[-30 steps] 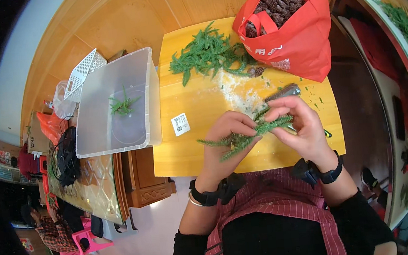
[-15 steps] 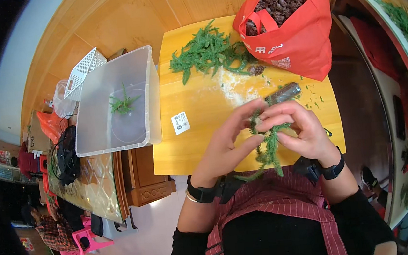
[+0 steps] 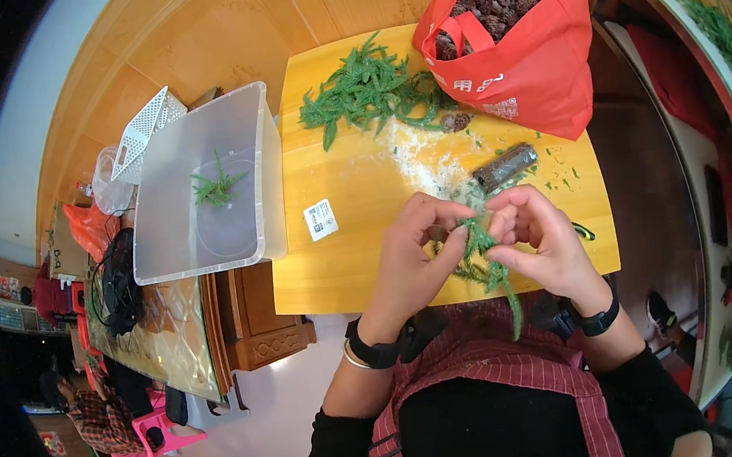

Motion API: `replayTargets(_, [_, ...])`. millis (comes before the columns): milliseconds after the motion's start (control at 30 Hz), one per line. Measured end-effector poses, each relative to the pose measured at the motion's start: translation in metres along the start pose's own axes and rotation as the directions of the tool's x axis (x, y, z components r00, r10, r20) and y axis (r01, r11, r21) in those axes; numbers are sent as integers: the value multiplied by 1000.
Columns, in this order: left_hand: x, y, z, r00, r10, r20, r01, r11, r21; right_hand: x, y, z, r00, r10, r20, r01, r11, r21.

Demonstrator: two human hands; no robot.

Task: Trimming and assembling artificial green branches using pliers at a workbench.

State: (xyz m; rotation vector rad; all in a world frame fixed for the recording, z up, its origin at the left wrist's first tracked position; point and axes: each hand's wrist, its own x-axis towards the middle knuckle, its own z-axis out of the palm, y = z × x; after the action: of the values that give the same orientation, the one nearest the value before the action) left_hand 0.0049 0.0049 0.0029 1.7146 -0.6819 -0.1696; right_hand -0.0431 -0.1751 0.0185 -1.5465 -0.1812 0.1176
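Close above the table's front edge, a green needle-leaved sprig (image 3: 480, 240) hangs between my two hands. My left hand (image 3: 411, 251) pinches it near its top with thumb and fingertips. My right hand (image 3: 546, 243) has curled fingers and a thumb closed at the sprig's other side; what lies between these fingertips is partly hidden. Loose stems dangle below, one over my striped apron (image 3: 482, 366). Just beyond my hands lies a dark wrapped cylinder (image 3: 505, 168). White powdery bits (image 3: 416, 159) are scattered beside it.
Green sprigs (image 3: 363, 89) are heaped at the back of the yellow table (image 3: 344, 274), beside a red bag (image 3: 536, 83) of pine cones (image 3: 499, 4). A loose cone (image 3: 455, 122) and white label (image 3: 320, 219) lie there. Left stands a clear bin (image 3: 179, 184) containing one sprig (image 3: 218, 185).
My left fingers have closed from a wider spread into a pinch on the sprig. The sprig has turned, its long stem now hanging to the right. The cylinder now shows more fully.
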Motion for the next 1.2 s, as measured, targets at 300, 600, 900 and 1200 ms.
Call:
replayTargets(300, [-1, 0, -4, 959, -235, 162, 283, 847, -450, -1, 4, -4, 997, 13, 73, -22, 992, 127])
replayTargets(600, [-4, 4, -1, 938, -257, 231, 340, 800, -494, -2, 1, -7, 997, -18, 79, 0, 976, 216])
replayTargets(900, [-9, -2, 8, 938, -299, 175, 345, 756, -557, 0, 6, -9, 998, -60, 26, 58, 996, 67])
replayTargets(1200, [-10, -1, 6, 948, -300, 107, 260, 534, -805, 1, -4, -13, 998, -8, 63, 11, 999, -50])
